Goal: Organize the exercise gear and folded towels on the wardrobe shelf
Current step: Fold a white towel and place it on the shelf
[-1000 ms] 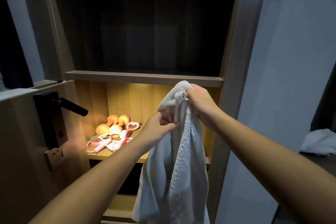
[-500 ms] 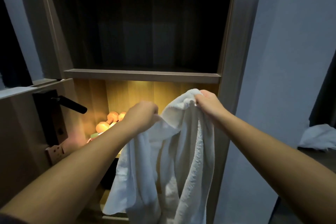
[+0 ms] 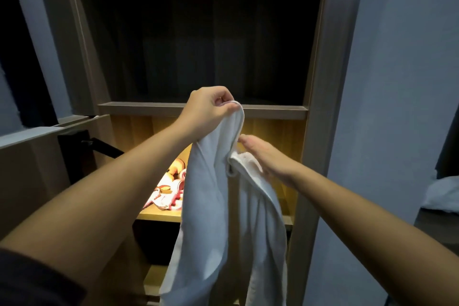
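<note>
Two bare hands are up in front of the open wooden wardrobe [image 3: 319, 131], and a white terry towel [image 3: 218, 218] hangs between them. On my feed the left hand [image 3: 211, 107] is the higher one, level with the front edge of the grey-brown upper shelf board [image 3: 139, 108]. Its grip is clamped on the towel's top edge, fingers curled and thumb pinching the cloth. The right hand [image 3: 265, 159] sits lower and to the right, fingers stretched leftward against the towel, a folded hem lying across it. I cannot tell whether that grip is closed on the hem or merely carrying it, as the thumb is hidden. Both forearms reach forward, and a dark sleeve [image 3: 37, 278] shows on the left arm.

The towel drops in long folds past the lit wooden shelf [image 3: 159, 216] and out of the bottom of the view, covering the right half of that compartment. Above the board, the upper compartment [image 3: 198, 45] is deep and shadowed. Left of the wardrobe, a black lever handle [image 3: 104, 148] juts from a door panel [image 3: 37, 181], near the left forearm.

On the lit shelf's left side lie orange rounded dumbbells [image 3: 176, 166]. In front of them is a tangle of pink-and-white exercise gear [image 3: 169, 196], partly hidden behind the towel. At the right edge a crumpled white cloth [image 3: 444, 194] rests on a dark surface.
</note>
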The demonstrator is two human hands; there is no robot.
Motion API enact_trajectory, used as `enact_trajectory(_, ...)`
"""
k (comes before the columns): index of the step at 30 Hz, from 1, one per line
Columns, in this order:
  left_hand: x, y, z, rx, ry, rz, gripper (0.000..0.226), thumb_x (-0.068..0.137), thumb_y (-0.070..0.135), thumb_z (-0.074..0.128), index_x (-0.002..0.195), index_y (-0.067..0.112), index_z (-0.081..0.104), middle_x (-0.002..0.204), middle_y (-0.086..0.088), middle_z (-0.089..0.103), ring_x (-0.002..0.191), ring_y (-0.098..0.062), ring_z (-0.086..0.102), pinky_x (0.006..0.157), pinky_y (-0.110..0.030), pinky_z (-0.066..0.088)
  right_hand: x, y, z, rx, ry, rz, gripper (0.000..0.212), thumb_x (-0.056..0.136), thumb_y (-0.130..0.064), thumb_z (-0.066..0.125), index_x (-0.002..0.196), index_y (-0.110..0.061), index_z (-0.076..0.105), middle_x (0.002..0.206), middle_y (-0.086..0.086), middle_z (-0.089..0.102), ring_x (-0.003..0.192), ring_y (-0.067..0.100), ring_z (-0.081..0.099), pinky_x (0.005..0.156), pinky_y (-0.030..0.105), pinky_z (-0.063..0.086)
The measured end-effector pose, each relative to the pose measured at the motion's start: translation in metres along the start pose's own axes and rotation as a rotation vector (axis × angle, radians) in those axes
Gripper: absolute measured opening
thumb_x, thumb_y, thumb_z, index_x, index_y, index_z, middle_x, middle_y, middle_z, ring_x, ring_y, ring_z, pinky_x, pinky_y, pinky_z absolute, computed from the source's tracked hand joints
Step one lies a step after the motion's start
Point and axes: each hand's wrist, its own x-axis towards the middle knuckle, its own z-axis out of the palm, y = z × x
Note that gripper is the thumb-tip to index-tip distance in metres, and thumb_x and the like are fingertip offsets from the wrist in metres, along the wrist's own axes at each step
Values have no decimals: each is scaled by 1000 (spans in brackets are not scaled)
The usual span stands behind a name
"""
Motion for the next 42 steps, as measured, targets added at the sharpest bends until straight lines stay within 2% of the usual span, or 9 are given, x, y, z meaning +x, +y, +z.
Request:
enact_trajectory(3, 9, 4, -8, -95, 99, -9, 7, 90, 28, 69, 84, 24, 67, 69, 14, 57, 66, -1, 53, 55, -5, 38, 8, -16, -9, -8, 20, 1, 39, 100, -46, 44, 131, -23, 51, 96, -5, 58, 75, 8, 54, 58, 17, 44)
enact_trajectory(10, 17, 9, -14, -185, 109, -6, 11, 91, 33, 67, 85, 23, 67, 77, 7, 63, 74, -5, 58, 63, -21, 48, 24, -45, -3, 102, 342, -118, 23, 104, -25, 39, 105, -13, 59, 96, 3, 61, 88, 16, 60, 73, 28, 50)
enact_trajectory(15, -8, -11, -10, -100, -277, -224, 26, 75, 43, 80, 86, 21, 70, 83, -1, 70, 78, -13, 65, 65, -28, 53, 36, -68, -23, 145, 589, -126, 22, 103, -22, 35, 93, -18, 53, 86, 0, 52, 77, 9, 51, 61, 19, 40)
enact_trajectory(19, -25, -26, -4, 0, -485, -389, 28, 89, 36, 67, 78, 11, 68, 82, -9, 65, 76, -18, 64, 58, -20, 48, 46, -77, -38, 169, 667, -92, 24, 102, -21, 35, 84, -21, 52, 83, -1, 53, 75, 10, 52, 59, 20, 39)
enact_trajectory(26, 12, -11, -24, -211, -8, -342, 28, 102, 26, 48, 109, 8, 67, 108, -13, 68, 104, -31, 63, 94, -50, 50, 53, -77, -58, -7, 553, 9, 19, 94, -20, 39, 82, -16, 53, 84, 1, 53, 78, 16, 51, 61, 28, 40)
enact_trajectory(29, 50, 10, -39, -177, 20, -266, 24, 98, 30, 53, 97, 13, 69, 97, -12, 69, 94, -31, 65, 86, -50, 53, 52, -87, -62, -24, 411, -79, 12, 94, -28, 52, 93, -19, 60, 93, -2, 60, 83, 12, 58, 66, 25, 49)
enact_trajectory(32, 79, 28, -48, -109, 28, -182, 27, 94, 32, 56, 85, 9, 67, 83, -11, 68, 75, -25, 62, 65, -40, 49, 54, -108, -69, -40, 219, -158, 32, 95, -36, 61, 97, -5, 66, 90, 6, 68, 78, 20, 65, 68, 35, 53)
enact_trajectory(37, 83, 17, -60, -65, -49, -166, 27, 77, 44, 70, 72, 18, 66, 60, 9, 57, 57, -7, 51, 53, -25, 40, 72, -137, -104, 31, 527, -181, 33, 98, -19, 50, 92, 9, 66, 79, 15, 59, 71, 22, 52, 65, 35, 42)
enact_trajectory(42, 66, -23, -72, -98, -161, -324, 9, 82, 24, 69, 86, 17, 72, 83, -4, 72, 75, -18, 69, 64, -32, 54, 93, -148, -127, 18, 649, -150, 31, 96, -20, 43, 82, -3, 65, 82, 9, 61, 77, 23, 56, 68, 35, 44)
